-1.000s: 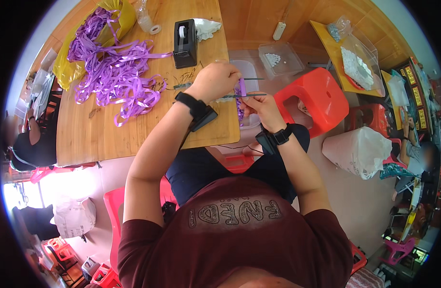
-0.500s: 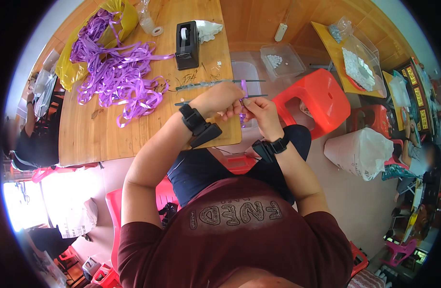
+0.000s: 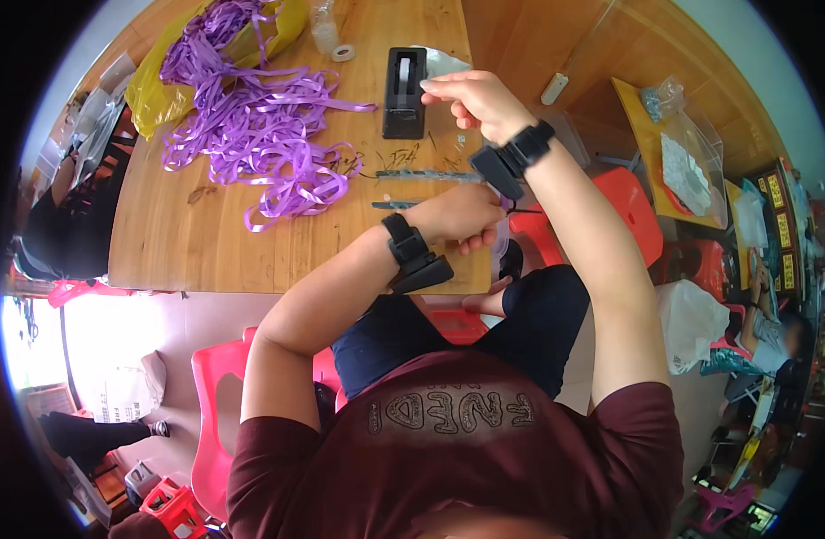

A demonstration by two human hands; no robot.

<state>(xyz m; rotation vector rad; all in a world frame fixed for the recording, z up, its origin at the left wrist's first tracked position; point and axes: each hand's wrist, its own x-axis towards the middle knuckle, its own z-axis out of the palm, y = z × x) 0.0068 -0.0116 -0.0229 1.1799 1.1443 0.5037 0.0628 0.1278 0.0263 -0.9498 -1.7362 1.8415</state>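
My left hand (image 3: pixel 462 216) is closed at the table's right edge, its fingers curled around a purple ribbon (image 3: pixel 503 203) that shows only in part. Under and beside it lie two thin dark rods (image 3: pixel 421 175) pointing past the edge. Farther off, my right hand (image 3: pixel 478 101) reaches to the black tape dispenser (image 3: pixel 403 119). Its thumb and index finger are pinched by the dispenser's right side, the other fingers bent; anything between the tips is too small to make out. A tape roll (image 3: pixel 404 72) sits inside the dispenser.
Tangled purple ribbon (image 3: pixel 260 117) spills across the wooden table (image 3: pixel 197 256) from a yellow bag (image 3: pixel 152 103). A small tape roll (image 3: pixel 343 53) and white crumpled plastic (image 3: pixel 448 61) lie at the back. A red stool (image 3: pixel 630 211) stands right. Other people sit at both sides.
My right hand has left the ribbon beside my left hand and moved up to the tape dispenser. The left hand stays at the ribbon. The view has shifted slightly.
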